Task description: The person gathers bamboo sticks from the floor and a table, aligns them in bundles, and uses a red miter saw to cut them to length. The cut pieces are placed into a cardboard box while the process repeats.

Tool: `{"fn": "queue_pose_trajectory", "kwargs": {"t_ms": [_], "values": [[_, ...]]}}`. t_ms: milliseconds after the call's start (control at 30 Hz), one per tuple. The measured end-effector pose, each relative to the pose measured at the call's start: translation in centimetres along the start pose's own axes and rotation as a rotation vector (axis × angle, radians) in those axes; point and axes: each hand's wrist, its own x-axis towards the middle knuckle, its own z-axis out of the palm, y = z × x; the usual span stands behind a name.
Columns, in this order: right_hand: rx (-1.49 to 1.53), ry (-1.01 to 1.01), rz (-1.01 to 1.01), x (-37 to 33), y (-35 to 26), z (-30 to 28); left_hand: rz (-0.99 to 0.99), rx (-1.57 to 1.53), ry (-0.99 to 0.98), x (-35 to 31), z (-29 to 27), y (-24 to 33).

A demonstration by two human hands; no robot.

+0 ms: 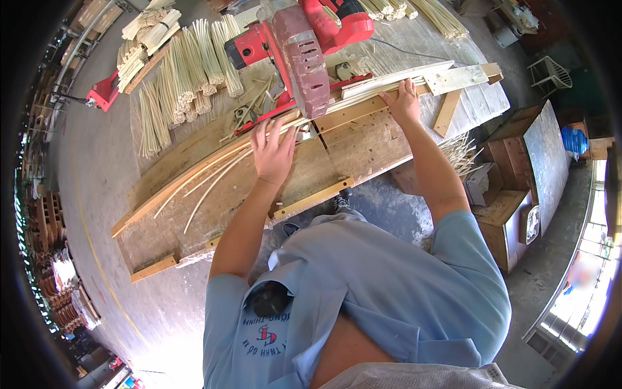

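A bundle of thin, pale wooden sticks (350, 99) lies along a wooden fence, passing under the head of a red chop saw (301, 61). My left hand (273, 152) grips the sticks just left of the saw's guard, fingers bent over them. On the other side, my right hand (405, 105) has its fingers over the sticks near a pale stop board (457, 80). Several loose sticks (217, 185) curve away to the left of my left hand. The guard hides the blade and part of the sticks beneath it.
Tied bundles of sticks (188, 65) are heaped behind the saw on the left. Wooden strips (314, 198) edge the bench's near side. Cut pieces (459, 154) fill a box below on the right, beside a wooden cabinet (512, 162). A cable (405, 50) runs behind the saw.
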Motion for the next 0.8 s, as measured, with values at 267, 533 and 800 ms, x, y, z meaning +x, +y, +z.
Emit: {"fn": "queue_pose_trajectory", "kwargs": {"t_ms": [267,533,800], "values": [[0.029,0.004,-0.014,0.0,-1.0,-0.4,0.034,0.008,-0.12,0.2,3.6,-2.1],[0.021,0.007,-0.007,0.1,-0.8,-0.2,0.156,0.147,-0.171,0.1,3.8,-2.0],[0.005,0.013,-0.012,0.0,-1.0,0.0,0.219,0.082,-0.125,0.0,4.1,-3.0]]}}
